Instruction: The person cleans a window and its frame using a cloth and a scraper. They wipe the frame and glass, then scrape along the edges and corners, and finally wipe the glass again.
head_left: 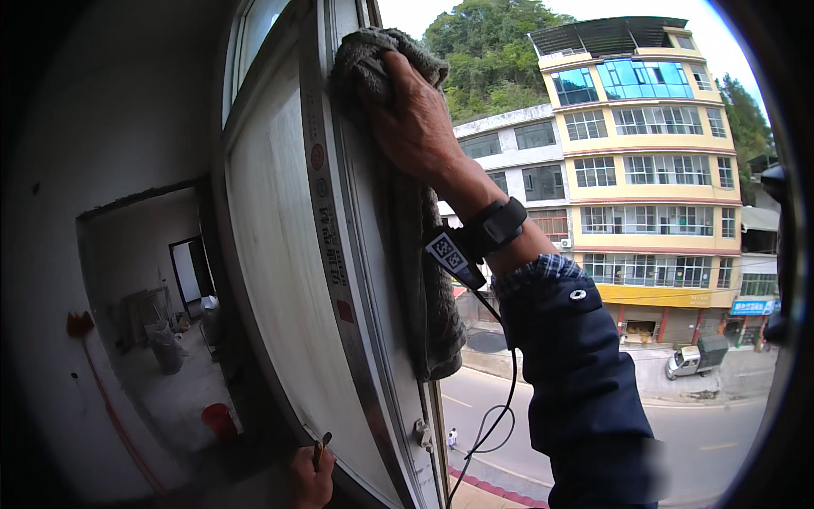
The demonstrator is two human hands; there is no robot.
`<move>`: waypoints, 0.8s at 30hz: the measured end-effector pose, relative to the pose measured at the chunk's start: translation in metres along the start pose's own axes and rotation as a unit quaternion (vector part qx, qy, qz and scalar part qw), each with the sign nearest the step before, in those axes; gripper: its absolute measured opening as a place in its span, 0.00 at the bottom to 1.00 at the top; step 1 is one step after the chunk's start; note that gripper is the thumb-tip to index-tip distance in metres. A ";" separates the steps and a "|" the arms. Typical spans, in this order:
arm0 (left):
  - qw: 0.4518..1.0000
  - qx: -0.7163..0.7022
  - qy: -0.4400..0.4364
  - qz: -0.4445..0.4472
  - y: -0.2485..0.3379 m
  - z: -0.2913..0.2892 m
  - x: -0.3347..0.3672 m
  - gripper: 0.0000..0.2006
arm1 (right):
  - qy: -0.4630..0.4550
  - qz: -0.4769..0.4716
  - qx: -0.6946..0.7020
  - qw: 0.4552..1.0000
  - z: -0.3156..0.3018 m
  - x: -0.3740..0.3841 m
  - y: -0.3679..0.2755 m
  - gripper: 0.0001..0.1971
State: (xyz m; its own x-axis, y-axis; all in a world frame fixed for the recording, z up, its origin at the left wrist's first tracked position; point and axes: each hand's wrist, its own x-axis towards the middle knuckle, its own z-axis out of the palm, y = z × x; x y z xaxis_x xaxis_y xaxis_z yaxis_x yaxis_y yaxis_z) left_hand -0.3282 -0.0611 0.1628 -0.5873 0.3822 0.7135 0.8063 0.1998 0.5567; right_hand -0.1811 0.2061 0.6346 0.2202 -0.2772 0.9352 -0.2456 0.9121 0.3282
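Cloth: right hand | window frame: dark lettering, red emblem

Window sash at centre; cloth hangs along its right side, upper end under the right hand. Left hand, small tool in it, sits lower left. Far left: doorway, bucket at its lower right. Right, outside: road, truck beyond, building behind that.

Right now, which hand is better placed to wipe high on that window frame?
Probably the right hand: its grip has the gray cloth high on the window frame. The left hand is down low, holding a small dark object.
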 end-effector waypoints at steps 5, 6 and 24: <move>0.999 0.053 0.008 -0.005 -0.018 0.007 0.003 0.17 | -0.048 0.071 -0.070 0.994 0.025 0.135 0.043 0.33; 0.998 0.068 0.012 -0.008 -0.022 0.009 0.001 0.16 | 0.006 -0.004 -0.034 0.999 0.040 0.140 0.049 0.29; 0.990 -0.138 0.001 -0.023 -0.015 0.012 -0.017 0.19 | -0.013 0.058 -0.095 0.994 0.030 0.082 0.006 0.39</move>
State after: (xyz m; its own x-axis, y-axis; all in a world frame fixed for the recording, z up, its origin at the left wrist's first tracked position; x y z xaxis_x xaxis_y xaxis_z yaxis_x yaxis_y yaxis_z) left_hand -0.3296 -0.0596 0.1373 -0.6234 0.3768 0.6851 0.7290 -0.0366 0.6835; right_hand -0.1927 0.1799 0.7171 0.1754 -0.1714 0.9695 -0.0858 0.9783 0.1885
